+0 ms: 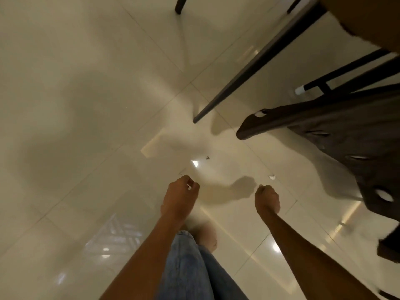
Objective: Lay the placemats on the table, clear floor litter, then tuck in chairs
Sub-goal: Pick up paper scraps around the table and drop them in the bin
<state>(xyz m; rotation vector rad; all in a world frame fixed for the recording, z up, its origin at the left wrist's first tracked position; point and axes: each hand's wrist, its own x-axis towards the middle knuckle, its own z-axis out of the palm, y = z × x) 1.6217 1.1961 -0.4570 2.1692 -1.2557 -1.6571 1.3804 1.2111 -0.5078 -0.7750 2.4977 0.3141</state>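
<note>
— Pinching a white scrap (189, 187), that left hand (180, 197), low over the floor (86, 126).
— And the right hand (267, 199)?
— Curled tight, something pale at its tip; can't tell what. More litter (271, 176) lies just beyond, near the chair (346, 135).

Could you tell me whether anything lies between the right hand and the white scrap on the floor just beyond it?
Nothing visible does. The right hand is curled, a little short of the white scrap, with only bare floor tile between them. The dark chair stands off to the right, clear of that gap.
</note>
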